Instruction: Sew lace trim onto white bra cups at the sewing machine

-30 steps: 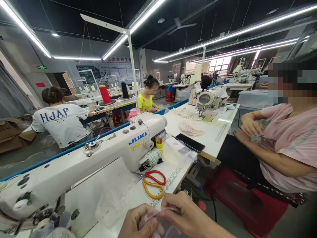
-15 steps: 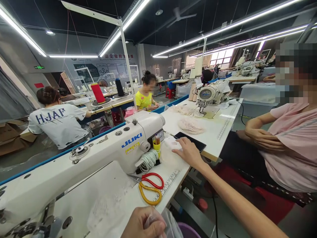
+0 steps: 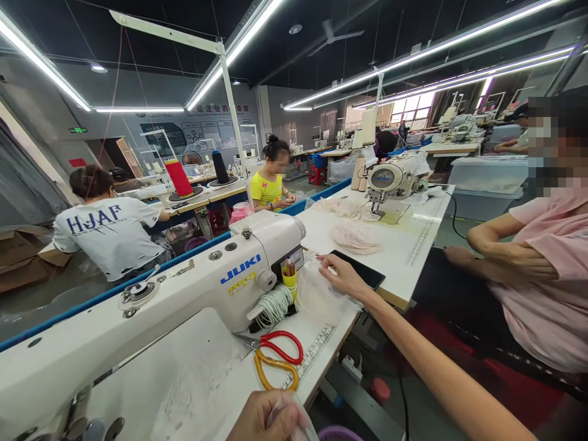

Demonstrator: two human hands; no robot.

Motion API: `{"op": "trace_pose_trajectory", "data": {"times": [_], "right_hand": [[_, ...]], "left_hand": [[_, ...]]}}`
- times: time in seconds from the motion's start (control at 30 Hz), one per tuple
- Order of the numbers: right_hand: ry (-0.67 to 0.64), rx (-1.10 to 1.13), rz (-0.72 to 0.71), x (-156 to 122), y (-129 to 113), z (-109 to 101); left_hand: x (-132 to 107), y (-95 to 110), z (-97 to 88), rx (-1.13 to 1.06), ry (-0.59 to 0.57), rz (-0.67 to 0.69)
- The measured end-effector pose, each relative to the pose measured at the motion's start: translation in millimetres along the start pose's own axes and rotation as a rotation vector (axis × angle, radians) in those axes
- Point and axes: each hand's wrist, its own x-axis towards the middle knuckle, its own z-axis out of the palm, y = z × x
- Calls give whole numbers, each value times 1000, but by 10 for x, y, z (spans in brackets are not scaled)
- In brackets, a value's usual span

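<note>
At the bottom centre, my left hand [image 3: 271, 416] is closed around crumpled clear plastic [image 3: 307, 422], which looks like a bag; its contents are mostly hidden. My right hand [image 3: 342, 275] reaches across the table, thumb and fingers pinched at a thin translucent plastic bag [image 3: 316, 300]. Just beyond those fingers lies a dark tablet or phone [image 3: 361, 269]. Scissors [image 3: 279, 361] with one red and one yellow handle rest between my hands, on the printed ruler. Behind them are a coil of pale cord [image 3: 274, 304] and a small yellow cup [image 3: 289, 280] holding brown sticks.
A white JUKI sewing machine [image 3: 239, 257] spans the left. Pale bundled pieces [image 3: 356, 237] lie on the adjoining table, before another sewing machine [image 3: 390, 177]. A person in pink [image 3: 546, 269] sits close on the right. Other people sit beyond the blue-edged trough.
My right hand has drawn its fingers into a pinch, and the plastic beneath it is more spread out. My left hand keeps hold of its plastic. The view has shifted slightly.
</note>
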Motion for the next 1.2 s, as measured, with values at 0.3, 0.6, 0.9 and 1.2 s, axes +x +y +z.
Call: {"op": "trace_pose_trajectory", "data": {"times": [0.3, 0.6, 0.9, 1.2], "right_hand": [[-252, 456, -83, -238, -696, -734], [-445, 818, 23, -844, -1614, -884], [-461, 337, -183, -958, -1734, -7], [-96, 439, 79, -1688, -921, 31]], "left_hand": [[-74, 319, -51, -525, -83, -73], [-68, 286, -209, -688, -257, -39], [-219, 361, -149, -713, -138, -43], [-629, 308, -125, -375, 70, -77]]}}
